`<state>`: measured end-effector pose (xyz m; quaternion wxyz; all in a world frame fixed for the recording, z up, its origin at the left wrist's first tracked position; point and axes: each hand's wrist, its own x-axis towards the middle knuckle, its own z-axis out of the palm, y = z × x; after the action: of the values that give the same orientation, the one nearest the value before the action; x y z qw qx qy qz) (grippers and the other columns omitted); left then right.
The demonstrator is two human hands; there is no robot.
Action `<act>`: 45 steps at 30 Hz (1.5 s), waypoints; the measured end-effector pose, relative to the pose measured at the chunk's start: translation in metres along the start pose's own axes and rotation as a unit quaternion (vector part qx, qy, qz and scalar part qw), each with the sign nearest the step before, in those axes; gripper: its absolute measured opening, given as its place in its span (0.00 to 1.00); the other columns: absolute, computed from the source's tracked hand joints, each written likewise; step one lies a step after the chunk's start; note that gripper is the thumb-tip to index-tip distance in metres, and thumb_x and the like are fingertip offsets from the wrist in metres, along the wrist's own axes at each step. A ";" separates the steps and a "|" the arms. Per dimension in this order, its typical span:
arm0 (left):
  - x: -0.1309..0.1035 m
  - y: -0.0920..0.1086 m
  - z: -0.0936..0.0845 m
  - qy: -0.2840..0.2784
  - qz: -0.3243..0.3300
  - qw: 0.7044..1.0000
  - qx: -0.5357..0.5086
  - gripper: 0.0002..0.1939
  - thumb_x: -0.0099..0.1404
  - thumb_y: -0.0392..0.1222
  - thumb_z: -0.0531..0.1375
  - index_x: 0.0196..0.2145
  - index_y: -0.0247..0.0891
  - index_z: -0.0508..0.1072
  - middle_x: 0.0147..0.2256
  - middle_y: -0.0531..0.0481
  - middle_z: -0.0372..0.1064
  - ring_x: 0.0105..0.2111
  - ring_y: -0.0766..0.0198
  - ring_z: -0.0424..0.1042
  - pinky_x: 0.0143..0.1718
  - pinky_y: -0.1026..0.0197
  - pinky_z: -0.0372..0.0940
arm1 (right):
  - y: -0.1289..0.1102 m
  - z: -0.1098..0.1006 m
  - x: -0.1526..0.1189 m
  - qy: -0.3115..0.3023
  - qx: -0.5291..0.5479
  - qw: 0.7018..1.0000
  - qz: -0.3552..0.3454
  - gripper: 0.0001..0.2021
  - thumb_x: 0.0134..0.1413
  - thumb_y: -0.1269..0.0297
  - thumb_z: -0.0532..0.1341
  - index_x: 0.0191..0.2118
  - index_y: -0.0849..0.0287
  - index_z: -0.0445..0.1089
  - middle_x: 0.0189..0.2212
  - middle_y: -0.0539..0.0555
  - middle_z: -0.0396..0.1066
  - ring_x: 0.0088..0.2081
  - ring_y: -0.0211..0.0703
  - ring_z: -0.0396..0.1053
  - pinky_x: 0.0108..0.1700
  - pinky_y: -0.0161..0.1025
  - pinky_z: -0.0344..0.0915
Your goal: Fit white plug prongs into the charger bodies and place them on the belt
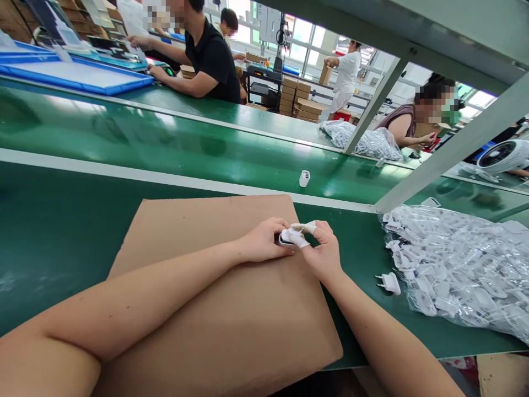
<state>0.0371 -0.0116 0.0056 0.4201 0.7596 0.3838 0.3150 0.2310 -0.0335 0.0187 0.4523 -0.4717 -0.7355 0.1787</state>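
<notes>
Over the right part of a brown cardboard sheet [231, 314], my two hands meet at a small white plug charger [287, 238]. My left hand [262, 241] is closed around its left side. From the right, my right hand [324, 251] pinches the prong end, with white covers on its thumb and index finger. Fingers hide much of the charger, so I cannot tell whether it is one piece or two. A loose white plug piece with two prongs [389, 283] lies to the right of my right hand.
A clear bag of white plug parts [467, 270] lies on the right. A white charger block [305, 178] stands on the green conveyor [198, 146] ahead. A slanted metal post [446, 143] rises at right. Across the belt are blue trays [95, 77], another bag [372, 142] and several people.
</notes>
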 end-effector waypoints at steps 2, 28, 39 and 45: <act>0.000 0.000 0.000 -0.001 0.004 1.000 0.004 0.12 0.58 0.49 0.69 0.35 0.40 0.80 0.43 0.46 0.74 0.46 0.52 0.73 0.44 0.55 0.69 | -0.001 -0.001 0.001 0.016 0.045 0.998 0.051 0.07 0.57 0.60 0.67 0.41 0.48 0.81 0.35 0.52 0.76 0.42 0.51 0.70 0.48 0.50 0.66; 0.006 0.010 -0.005 -0.038 -0.021 0.999 0.012 0.13 0.54 0.50 0.69 0.32 0.38 0.77 0.36 0.48 0.74 0.37 0.55 0.75 0.38 0.57 0.70 | 0.009 0.003 -0.003 -0.031 0.002 0.998 0.050 0.09 0.52 0.56 0.70 0.40 0.49 0.81 0.33 0.50 0.74 0.41 0.49 0.70 0.55 0.54 0.63; 0.151 0.000 -0.028 0.159 -0.120 0.953 0.229 0.15 0.62 0.47 0.64 0.39 0.31 0.75 0.41 0.43 0.76 0.45 0.52 0.75 0.45 0.58 0.64 | 0.035 0.020 -0.004 0.101 0.084 0.987 0.097 0.17 0.59 0.60 0.62 0.53 0.57 0.72 0.48 0.60 0.74 0.46 0.49 0.70 0.54 0.51 0.69; 0.178 -0.025 -0.033 0.199 -0.162 0.912 0.320 0.28 0.50 0.45 0.70 0.48 0.31 0.74 0.53 0.30 0.73 0.59 0.34 0.67 0.61 0.47 0.58 | 0.043 0.025 -0.004 0.039 0.053 0.991 0.114 0.17 0.58 0.65 0.64 0.54 0.55 0.72 0.47 0.58 0.74 0.45 0.49 0.71 0.51 0.49 0.70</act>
<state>0.0928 0.1609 0.0264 0.1147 0.7021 0.6577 0.2475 0.2339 -0.0119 -0.0257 0.4813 -0.5345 -0.6485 0.2491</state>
